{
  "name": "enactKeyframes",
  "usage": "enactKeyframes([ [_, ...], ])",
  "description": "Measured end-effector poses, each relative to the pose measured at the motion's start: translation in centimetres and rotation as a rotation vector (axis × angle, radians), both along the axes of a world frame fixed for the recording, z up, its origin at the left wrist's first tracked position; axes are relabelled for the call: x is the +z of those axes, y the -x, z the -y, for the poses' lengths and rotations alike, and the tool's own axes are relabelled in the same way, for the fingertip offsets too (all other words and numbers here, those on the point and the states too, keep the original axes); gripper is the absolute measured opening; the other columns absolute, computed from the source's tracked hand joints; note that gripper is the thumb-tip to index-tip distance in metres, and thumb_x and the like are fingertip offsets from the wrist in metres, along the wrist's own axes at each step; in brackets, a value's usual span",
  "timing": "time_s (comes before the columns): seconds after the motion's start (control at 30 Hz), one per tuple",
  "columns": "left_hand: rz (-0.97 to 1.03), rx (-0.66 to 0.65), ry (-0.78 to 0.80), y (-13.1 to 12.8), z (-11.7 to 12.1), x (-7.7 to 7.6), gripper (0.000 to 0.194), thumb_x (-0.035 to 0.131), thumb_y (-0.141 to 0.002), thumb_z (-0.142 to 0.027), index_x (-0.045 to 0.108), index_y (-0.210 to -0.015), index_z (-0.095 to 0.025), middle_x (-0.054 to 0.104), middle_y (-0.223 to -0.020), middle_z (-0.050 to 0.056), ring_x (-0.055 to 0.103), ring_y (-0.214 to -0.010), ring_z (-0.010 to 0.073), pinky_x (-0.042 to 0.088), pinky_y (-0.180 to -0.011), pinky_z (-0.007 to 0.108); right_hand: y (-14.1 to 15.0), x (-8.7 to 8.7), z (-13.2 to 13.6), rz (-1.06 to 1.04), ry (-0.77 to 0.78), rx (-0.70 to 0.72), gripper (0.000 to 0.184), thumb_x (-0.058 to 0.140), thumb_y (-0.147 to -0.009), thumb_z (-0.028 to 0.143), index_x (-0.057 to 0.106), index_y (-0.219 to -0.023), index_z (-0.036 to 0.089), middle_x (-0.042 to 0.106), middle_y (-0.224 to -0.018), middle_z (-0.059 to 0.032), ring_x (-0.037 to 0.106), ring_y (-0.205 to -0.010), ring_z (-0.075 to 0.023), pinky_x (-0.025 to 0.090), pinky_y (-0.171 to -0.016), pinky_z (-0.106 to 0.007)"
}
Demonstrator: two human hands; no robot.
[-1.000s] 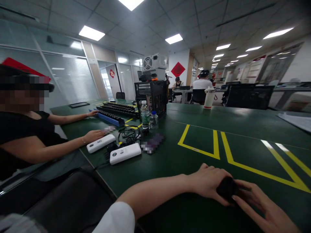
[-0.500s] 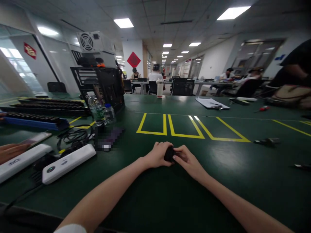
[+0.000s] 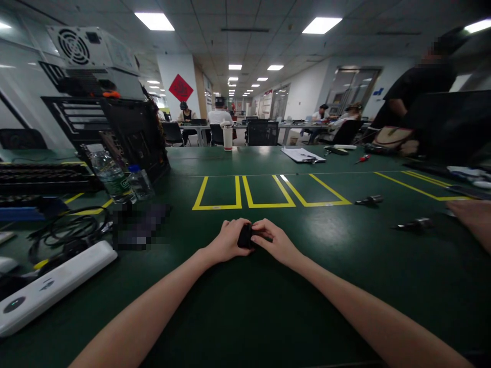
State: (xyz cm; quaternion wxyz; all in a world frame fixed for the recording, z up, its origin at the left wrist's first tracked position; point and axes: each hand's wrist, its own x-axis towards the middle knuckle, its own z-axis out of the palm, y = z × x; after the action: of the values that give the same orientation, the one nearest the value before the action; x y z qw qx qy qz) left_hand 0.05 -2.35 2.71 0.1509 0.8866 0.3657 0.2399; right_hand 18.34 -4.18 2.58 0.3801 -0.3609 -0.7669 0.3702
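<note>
So the left hand [image 3: 229, 240] is wrapped around a small black thing [image 3: 244, 237], fingers curled in close around its left side. The right hand [image 3: 276, 245] comes in from the other side, fingers bent and only partly open, with the thumb and fingertips up against the right side of it. Can't tell if that hand is really gripping or just touching. The black thing sits between the 2 hands, near the middle of the green tabletop [image 3: 245, 306], and I can't tell whether it's resting on the surface or held just above it.

Just past the hands there are 3 yellow tape outlines [image 3: 217, 207]. Over on the left you've got a white power strip [image 3: 57, 286], a tangle of black cables [image 3: 69, 227], 2 plastic bottles [image 3: 111, 176] and a black computer case [image 3: 136, 138] with silver boxes [image 3: 118, 56] stacked on top. On the right, 2 dark pointed tools [image 3: 369, 200] lie near another person's arm [image 3: 473, 217]. A clipboard [image 3: 301, 155] is at the far side.
</note>
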Motion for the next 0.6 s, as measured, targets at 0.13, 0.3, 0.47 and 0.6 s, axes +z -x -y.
enactKeyframes([
  [0.13, 0.015, -0.014, 0.023, -0.02, -0.15, -0.03, 0.052, 0.064, -0.067, -0.032, 0.037, -0.111, -0.021, 0.051, -0.103, 0.004, 0.049, -0.095, 0.0223, 0.031, -0.083, 0.035, 0.12, -0.20, -0.45, 0.031, 0.030, -0.011, 0.025, 0.051, -0.080, 0.021, 0.044, -0.104, 0.020, 0.049, -0.102, -0.0028, 0.052, -0.097, -0.0153, 0.045, -0.087, -0.034],
  [0.3, 0.017, -0.003, 0.023, -0.15, -0.65, -0.57, 0.053, 0.066, -0.065, -0.032, 0.039, -0.109, -0.021, 0.052, -0.100, 0.004, 0.050, -0.092, 0.0236, 0.031, -0.081, 0.035, -0.27, -0.38, -0.36, 0.131, -0.061, -0.016, 0.024, 0.051, -0.079, 0.021, 0.046, -0.102, 0.021, 0.048, -0.102, -0.0040, 0.052, -0.094, -0.0178, 0.046, -0.084, -0.039],
  [0.47, 0.021, -0.010, 0.033, -0.14, -0.81, -0.63, 0.053, 0.066, -0.064, -0.031, 0.038, -0.108, -0.021, 0.051, -0.101, 0.004, 0.049, -0.093, 0.0236, 0.031, -0.081, 0.035, -0.57, -0.36, 0.10, 0.170, -0.143, -0.002, 0.029, 0.056, -0.075, 0.019, 0.047, -0.102, 0.024, 0.044, -0.110, -0.0037, 0.047, -0.102, -0.0202, 0.043, -0.089, -0.043],
  [0.6, 0.030, -0.015, 0.042, -0.13, -0.73, -0.54, 0.051, 0.065, -0.066, -0.032, 0.038, -0.108, -0.022, 0.051, -0.101, 0.004, 0.049, -0.092, 0.0228, 0.031, -0.081, 0.035, -0.22, -0.34, -0.18, 0.092, -0.072, -0.010, 0.019, 0.051, -0.079, 0.020, 0.048, -0.098, 0.022, 0.048, -0.103, -0.0028, 0.051, -0.097, -0.0175, 0.046, -0.086, -0.038],
])
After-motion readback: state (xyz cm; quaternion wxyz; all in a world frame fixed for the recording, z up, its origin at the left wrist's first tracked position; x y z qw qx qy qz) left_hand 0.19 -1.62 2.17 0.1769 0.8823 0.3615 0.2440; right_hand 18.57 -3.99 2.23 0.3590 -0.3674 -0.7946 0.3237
